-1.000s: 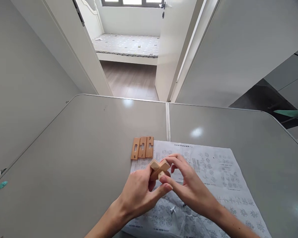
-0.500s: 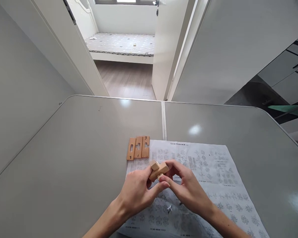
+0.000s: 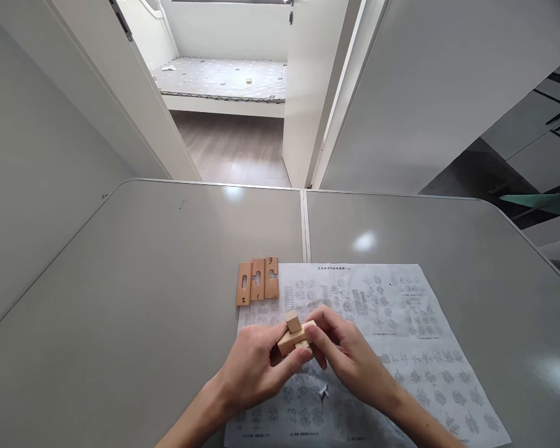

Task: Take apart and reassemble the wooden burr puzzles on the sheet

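Both hands hold a small assembly of pale interlocking wooden puzzle blocks [image 3: 291,341] above a printed sheet. My left hand [image 3: 256,361] grips its left and near side, thumb along the front. My right hand [image 3: 348,354] pinches the right end between thumb and fingers. One square-ended block stands up out of the crossing pieces; the underside is hidden by my fingers. Just beyond my left hand lie several flat, notched wooden pieces [image 3: 257,280], side by side, marked with numbers. The instruction sheet [image 3: 401,311], covered in small diagrams, spreads under my hands.
The grey table [image 3: 168,280] has a pale seam [image 3: 304,224] running toward its far edge. A small torn scrap [image 3: 323,392] is on the sheet. Beyond the table are an open door [image 3: 308,93] and a bed [image 3: 224,78].
The block assembly has been turned in my hands, so the upright block stands steeper. My right thumb has shifted up onto the right end. The view has moved slightly.
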Demonstrator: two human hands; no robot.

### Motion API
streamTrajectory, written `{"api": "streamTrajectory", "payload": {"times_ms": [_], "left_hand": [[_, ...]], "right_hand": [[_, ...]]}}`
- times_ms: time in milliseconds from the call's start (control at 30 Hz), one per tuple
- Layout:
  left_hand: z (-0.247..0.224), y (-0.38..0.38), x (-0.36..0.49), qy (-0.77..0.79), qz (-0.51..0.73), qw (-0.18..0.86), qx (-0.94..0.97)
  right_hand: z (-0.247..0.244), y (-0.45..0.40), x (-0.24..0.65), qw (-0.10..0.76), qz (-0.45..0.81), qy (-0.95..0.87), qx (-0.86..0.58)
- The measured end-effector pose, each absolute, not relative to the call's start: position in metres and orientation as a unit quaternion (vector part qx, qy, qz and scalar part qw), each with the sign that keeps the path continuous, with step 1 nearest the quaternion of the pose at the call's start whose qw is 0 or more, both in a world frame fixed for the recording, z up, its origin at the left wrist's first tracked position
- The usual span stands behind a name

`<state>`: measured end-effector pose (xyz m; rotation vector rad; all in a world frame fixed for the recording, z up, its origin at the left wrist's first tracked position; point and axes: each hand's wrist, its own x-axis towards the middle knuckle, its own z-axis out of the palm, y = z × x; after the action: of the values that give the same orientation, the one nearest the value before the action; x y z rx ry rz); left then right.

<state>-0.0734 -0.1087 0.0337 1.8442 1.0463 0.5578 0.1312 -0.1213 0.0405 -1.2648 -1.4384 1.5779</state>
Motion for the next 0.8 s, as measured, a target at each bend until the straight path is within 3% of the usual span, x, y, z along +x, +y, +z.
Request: {"api": "streamTrajectory", "payload": {"times_ms": [200,800], "left_hand": [[0.0314,-0.108,-0.0764,0.417,0.236,0.451,0.753],[0.0253,-0.1113,-0.0766,0.49,0.248,0.416,0.725]], "right_hand": [[0.0409,-0.1223,0.1246,0.338,0.552,-0.582,-0.493],[0.0432,-0.1231,0.1251,0.368,0.639,-0.461,-0.493]]}}
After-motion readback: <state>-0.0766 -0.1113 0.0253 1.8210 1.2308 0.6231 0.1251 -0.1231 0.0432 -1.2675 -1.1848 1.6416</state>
